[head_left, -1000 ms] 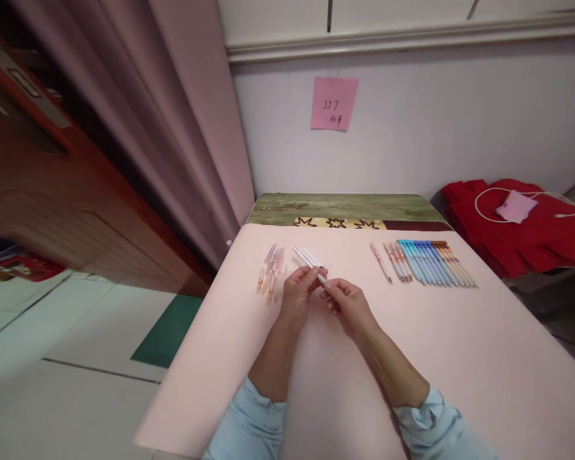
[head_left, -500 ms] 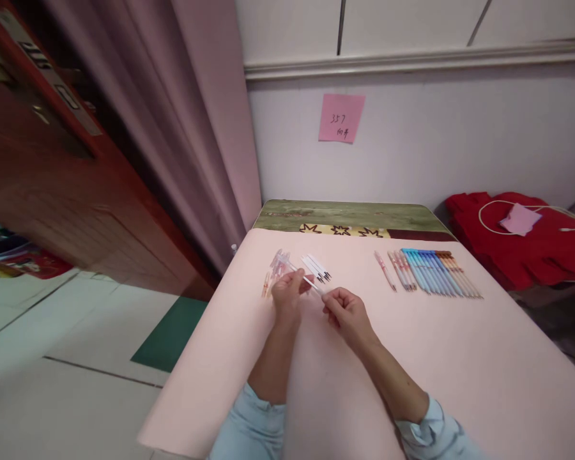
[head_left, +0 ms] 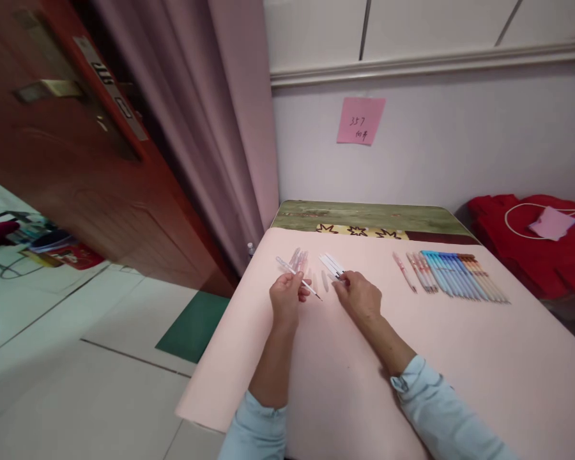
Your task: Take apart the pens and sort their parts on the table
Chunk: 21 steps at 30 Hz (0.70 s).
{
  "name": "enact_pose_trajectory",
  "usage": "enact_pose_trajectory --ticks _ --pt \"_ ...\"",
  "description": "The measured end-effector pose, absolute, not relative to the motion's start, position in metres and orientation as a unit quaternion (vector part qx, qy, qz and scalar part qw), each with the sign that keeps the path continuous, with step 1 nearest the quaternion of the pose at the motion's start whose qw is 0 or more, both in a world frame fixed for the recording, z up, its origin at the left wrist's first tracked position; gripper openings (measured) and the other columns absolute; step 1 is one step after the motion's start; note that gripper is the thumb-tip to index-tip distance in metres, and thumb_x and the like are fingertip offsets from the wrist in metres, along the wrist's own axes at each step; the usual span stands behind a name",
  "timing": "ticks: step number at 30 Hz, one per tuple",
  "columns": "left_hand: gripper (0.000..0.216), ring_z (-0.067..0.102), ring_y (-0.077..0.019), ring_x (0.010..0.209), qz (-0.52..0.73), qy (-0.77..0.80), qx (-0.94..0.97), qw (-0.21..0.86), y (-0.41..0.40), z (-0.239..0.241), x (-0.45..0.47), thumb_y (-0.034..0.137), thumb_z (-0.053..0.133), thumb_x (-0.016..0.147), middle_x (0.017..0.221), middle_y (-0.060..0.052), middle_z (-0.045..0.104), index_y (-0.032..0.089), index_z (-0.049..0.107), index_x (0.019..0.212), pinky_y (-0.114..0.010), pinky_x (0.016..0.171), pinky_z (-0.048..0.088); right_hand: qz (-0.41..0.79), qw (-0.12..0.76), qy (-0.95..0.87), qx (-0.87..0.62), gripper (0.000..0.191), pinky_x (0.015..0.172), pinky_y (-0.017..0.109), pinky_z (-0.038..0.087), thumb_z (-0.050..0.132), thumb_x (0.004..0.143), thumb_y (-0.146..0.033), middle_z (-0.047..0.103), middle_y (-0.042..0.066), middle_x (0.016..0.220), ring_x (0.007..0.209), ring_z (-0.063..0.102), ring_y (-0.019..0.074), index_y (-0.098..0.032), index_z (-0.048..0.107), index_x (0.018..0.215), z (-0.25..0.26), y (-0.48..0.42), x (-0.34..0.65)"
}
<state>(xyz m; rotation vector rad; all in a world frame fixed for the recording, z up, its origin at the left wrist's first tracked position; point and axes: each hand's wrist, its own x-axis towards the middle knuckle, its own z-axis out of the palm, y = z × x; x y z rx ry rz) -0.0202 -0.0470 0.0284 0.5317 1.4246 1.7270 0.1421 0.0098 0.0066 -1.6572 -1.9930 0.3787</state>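
Note:
My left hand (head_left: 285,298) is closed round a thin pen refill (head_left: 297,276) that slants up to the left, its dark tip pointing right. My right hand (head_left: 361,296) rests on the pink table cover (head_left: 460,358), its fingertips pinched at the small group of white refills (head_left: 332,264); what it holds I cannot make out. Several clear pinkish pen barrels (head_left: 299,260) lie just beyond my left hand.
A row of several pink, blue and orange pens (head_left: 453,275) lies at the right of the table. A pink note (head_left: 360,120) sticks on the wall. Red cloth (head_left: 531,246) with a white cable lies far right. A curtain (head_left: 230,128) and wooden door (head_left: 67,153) stand left.
My hands have drawn apart: the left keeps the refill and has lifted its end leftward, the right has moved to the white refills. The view has swung left.

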Motion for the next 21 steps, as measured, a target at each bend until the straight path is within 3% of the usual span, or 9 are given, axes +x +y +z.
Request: enact_pose_trajectory --ticks 2,5,8,13,18,21 --pt "0.033 0.052 -0.0081 0.042 0.682 0.562 0.223 0.412 -0.046 0.026 -0.019 0.042 0.077 0.068 0.069 -0.008 0.073 0.015 0.060 0.073 -0.019 0.040 0.031 0.148 0.312 -0.718 -0.604 0.025 0.060 0.027 0.033 0.057 0.088 -0.043 0.069 0.005 0.090 0.073 0.059 0.0177 -0.023 0.070 0.093 0.012 0.000 0.143" --pt "0.030 0.047 -0.0060 0.040 0.676 0.557 0.235 0.421 -0.047 0.024 -0.016 0.040 0.076 0.070 0.068 -0.006 0.072 0.015 0.058 0.072 -0.019 0.040 0.030 0.262 0.361 -0.700 -0.557 0.031 0.059 0.027 0.035 0.056 0.088 -0.049 0.067 0.002 0.070 0.062 0.056 0.0167 -0.023 0.071 0.082 0.025 -0.020 0.140" --pt "0.027 0.046 -0.0057 0.039 0.667 0.551 0.250 0.435 -0.049 0.022 -0.009 0.038 0.074 0.071 0.067 -0.006 0.072 0.015 0.058 0.069 -0.020 0.042 0.032 0.368 0.349 -0.694 -0.511 0.028 0.056 0.027 0.036 0.063 0.082 -0.049 0.065 0.001 0.064 0.057 0.055 0.0162 -0.024 0.072 0.075 0.032 -0.040 0.129" --pt "0.026 0.050 -0.0080 0.043 0.646 0.564 0.264 0.442 -0.053 0.019 -0.010 0.037 0.073 0.070 0.066 -0.006 0.072 0.015 0.060 0.074 -0.020 0.043 0.032 0.401 0.312 -0.690 -0.516 0.020 0.053 0.025 0.035 0.064 0.078 -0.040 0.064 0.000 0.061 0.055 0.054 0.0152 -0.023 0.068 0.069 0.029 -0.056 0.120" --pt "0.026 0.057 -0.0122 0.052 0.620 0.664 0.282 0.309 -0.059 0.025 -0.049 0.043 0.064 0.077 0.071 -0.005 0.072 0.018 0.059 0.078 -0.023 0.051 0.040 0.342 0.258 -0.709 -0.560 0.015 0.055 0.024 0.036 0.059 0.074 -0.031 0.063 -0.002 0.060 0.057 0.056 0.0144 -0.022 0.065 0.064 0.032 -0.046 0.129" --pt "0.021 0.062 -0.0166 0.063 0.472 0.773 0.382 0.181 -0.065 0.035 -0.070 0.040 0.061 0.079 0.068 -0.003 0.071 0.021 0.060 0.071 -0.027 0.064 0.043 0.293 0.257 -0.708 -0.589 0.015 0.057 0.024 0.035 0.058 0.075 -0.030 0.066 -0.001 0.063 0.061 0.057 0.0147 -0.022 0.066 0.065 0.037 -0.022 0.129"
